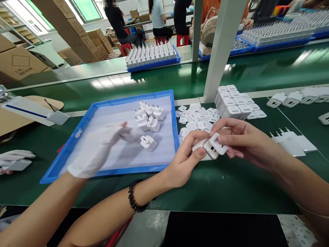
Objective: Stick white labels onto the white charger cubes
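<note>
My left hand (186, 159), with a black bead bracelet at its wrist, is closed around a white charger (211, 149) whose port face shows two dark slots. My right hand (239, 142) pinches a small white rounded-square cover piece (219, 144) between thumb and fingers. That piece overlaps one end of the charger's port face; whether it is attached I cannot tell. Just beyond both hands lie loose white printed pieces (195, 115). Beside them rise neat stacks of similar pieces (233, 103).
A blue-rimmed tray (175, 120) holds several white plug chargers (151, 116); a co-worker's gloved hand (102, 144) reaches over it, blurred. More chargers (293, 98) stand at right, near plug parts (293, 142) with pins up. A grey post (221, 48) rises behind the stacks.
</note>
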The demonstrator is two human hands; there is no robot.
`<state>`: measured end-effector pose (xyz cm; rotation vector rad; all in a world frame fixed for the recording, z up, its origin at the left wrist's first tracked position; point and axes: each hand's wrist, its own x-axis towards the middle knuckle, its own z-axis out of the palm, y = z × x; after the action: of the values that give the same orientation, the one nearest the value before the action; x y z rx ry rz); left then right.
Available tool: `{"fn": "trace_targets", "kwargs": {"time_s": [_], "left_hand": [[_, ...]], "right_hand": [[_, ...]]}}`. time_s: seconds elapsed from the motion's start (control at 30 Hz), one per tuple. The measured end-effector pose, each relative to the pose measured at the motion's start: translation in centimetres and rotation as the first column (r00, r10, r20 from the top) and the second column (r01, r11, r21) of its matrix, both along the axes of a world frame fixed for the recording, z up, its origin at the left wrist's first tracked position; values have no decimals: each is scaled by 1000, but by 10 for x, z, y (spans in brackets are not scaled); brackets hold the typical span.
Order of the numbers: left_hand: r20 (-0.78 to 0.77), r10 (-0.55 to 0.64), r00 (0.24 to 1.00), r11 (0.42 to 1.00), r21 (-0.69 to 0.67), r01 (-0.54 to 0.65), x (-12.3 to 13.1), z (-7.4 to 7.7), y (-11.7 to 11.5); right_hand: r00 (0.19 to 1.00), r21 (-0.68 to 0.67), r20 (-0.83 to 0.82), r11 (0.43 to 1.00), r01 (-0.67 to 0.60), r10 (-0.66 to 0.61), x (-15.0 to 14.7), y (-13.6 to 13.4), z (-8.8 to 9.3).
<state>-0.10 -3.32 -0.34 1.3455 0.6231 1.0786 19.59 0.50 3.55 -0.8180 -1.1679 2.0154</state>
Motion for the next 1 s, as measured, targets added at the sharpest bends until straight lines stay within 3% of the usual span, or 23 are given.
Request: {"fn": "trace_targets", "kwargs": {"time_s": [0.17, 0.53, 0.77, 1.0], "left_hand": [[24, -23, 999, 1000, -2, 23, 0, 1, 0], [-39, -3, 999, 999, 41, 5, -1, 0, 0], [-47, 20, 999, 1000, 8, -19, 0, -1, -2], [-97, 31, 995, 998, 61, -25, -1, 2, -2]], "right_hand": [[997, 141, 41, 988, 62, -69, -6, -7, 4], [989, 172, 129, 984, 50, -73, -3, -9, 4], [969, 280, 221, 959, 46, -111, -3, -10, 8], [960, 220, 270, 975, 13, -73, -1, -7, 7]]}}
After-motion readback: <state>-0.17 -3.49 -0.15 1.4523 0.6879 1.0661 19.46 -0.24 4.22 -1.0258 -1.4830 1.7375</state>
